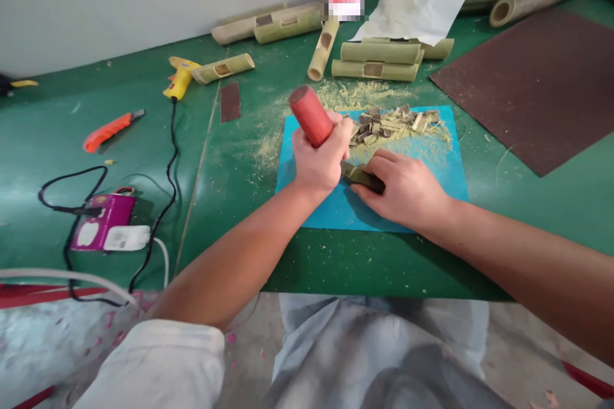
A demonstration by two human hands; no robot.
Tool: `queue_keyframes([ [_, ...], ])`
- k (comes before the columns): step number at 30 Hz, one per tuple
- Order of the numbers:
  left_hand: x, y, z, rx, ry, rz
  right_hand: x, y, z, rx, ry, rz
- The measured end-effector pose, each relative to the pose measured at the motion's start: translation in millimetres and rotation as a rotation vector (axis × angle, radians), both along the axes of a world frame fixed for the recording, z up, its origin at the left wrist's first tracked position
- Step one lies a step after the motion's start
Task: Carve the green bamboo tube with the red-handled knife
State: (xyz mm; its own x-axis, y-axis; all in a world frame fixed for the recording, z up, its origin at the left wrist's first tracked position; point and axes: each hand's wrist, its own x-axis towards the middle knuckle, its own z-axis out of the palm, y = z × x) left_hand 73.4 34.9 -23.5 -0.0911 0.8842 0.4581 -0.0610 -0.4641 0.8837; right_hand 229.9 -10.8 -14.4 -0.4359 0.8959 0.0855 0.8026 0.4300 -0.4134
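On the blue mat (pixel 326 214), my left hand (pixel 319 163) is wrapped round the thick red handle of a tool (pixel 311 116); the handle slants up to the left and its working end is hidden by the fingers. My right hand (pixel 407 185) grips a short dark green bamboo piece (pixel 361 177) between thumb and fingers, pressing it down on the mat. The bamboo's left end lies right beside my left hand. Just beyond both hands lies a pile of cut bamboo bits (pixel 378 124) with pale shavings and dust round it.
Notched bamboo tubes (pixel 374 70) lie along the back, some under white paper (pixel 415 13). A brown sheet (pixel 537 89) covers the right side. To the left are a yellow glue gun (pixel 182 78), an orange utility knife (pixel 111 131), a purple power strip (pixel 108 220) and loose cords.
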Motion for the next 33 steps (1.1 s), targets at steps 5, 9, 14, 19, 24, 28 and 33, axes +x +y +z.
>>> queue_keyframes([
  [5, 8, 4, -0.9, 0.053, -0.062, 0.032, -2, -2, 2.2, 0.006, -0.041, -0.009],
  [9, 9, 2, -1.3, 0.071, -0.013, 0.062, -3, -4, 2.5, 0.018, -0.051, -0.007],
  [14, 7, 2, -3.1, 0.112, 0.084, 0.047, -2, -4, 1.2, 0.027, -0.033, -0.006],
  [19, 6, 1, 4.7, 0.091, 0.141, -0.092, 0, -1, 0.1, -0.076, 0.086, 0.003],
  [24, 0, -2, 7.5, -0.078, 0.037, -0.196, 2, 1, 1.1, -0.073, 0.119, 0.012],
  [28, -1, 3, 4.4, -0.011, -0.095, -0.102, 2, 2, 2.7, -0.052, 0.052, -0.002],
  [33, 5, 5, 3.4, 0.017, -0.048, -0.026, -1, -2, 4.6, -0.025, -0.023, 0.002],
])
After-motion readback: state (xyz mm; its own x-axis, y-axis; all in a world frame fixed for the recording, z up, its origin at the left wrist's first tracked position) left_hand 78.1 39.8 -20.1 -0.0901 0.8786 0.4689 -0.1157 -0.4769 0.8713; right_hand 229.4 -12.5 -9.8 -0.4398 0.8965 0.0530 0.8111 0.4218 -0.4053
